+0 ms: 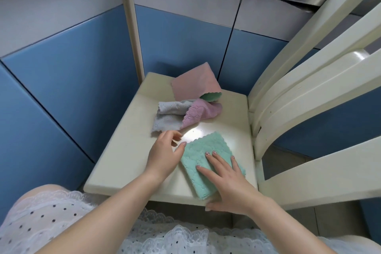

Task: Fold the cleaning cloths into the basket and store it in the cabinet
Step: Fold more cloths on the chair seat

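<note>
A folded green cloth [206, 150] lies on the cream chair seat [127, 161], near its front right. My right hand [224, 179] presses flat on it with straight, spread fingers. Beside the cloth's left edge hovers my left hand [165, 152], fingers loosely curled, thumb tip at the cloth's corner, holding nothing. Behind them lies a loose pile: a grey cloth [169, 115], a pink cloth [198, 113], and a pink-and-green cloth [193, 84] standing up at the back. No basket is in view.
Blue cabinet doors [82, 72] with grey drawers above wrap around the chair on the left and back. The chair's cream backrest slats [309, 93] rise on the right. My lap in a white dotted dress [61, 222] is at the bottom.
</note>
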{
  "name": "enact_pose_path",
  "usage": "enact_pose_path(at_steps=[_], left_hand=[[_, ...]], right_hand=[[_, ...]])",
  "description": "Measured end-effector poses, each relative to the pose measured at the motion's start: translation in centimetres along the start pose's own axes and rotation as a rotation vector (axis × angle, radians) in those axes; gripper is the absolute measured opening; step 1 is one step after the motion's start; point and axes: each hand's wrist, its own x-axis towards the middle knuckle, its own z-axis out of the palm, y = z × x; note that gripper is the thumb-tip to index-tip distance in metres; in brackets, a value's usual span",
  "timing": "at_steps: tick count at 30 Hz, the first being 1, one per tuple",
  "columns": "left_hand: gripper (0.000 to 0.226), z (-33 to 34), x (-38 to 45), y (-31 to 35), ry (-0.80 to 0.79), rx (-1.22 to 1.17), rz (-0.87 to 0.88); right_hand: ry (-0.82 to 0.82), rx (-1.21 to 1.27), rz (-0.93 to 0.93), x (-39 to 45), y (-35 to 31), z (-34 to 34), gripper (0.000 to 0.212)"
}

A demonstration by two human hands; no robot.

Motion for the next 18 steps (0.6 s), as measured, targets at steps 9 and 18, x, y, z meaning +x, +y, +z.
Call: enact_pose_path(at_steps=[9,18], left_hand=[[0.02,-4.5,-3.5,-1.4,-0.118,-0.342,-0.215],[0.048,-15.2,-3.8,2.6,-0.191,-0.884,-0.123]], right_hand=[[0.453,0.446,-0.03,-0.6,-3.7,-1.9,0.018],[0.243,1.309,0.108,5.1,-9.3,-17.0,0.016]])
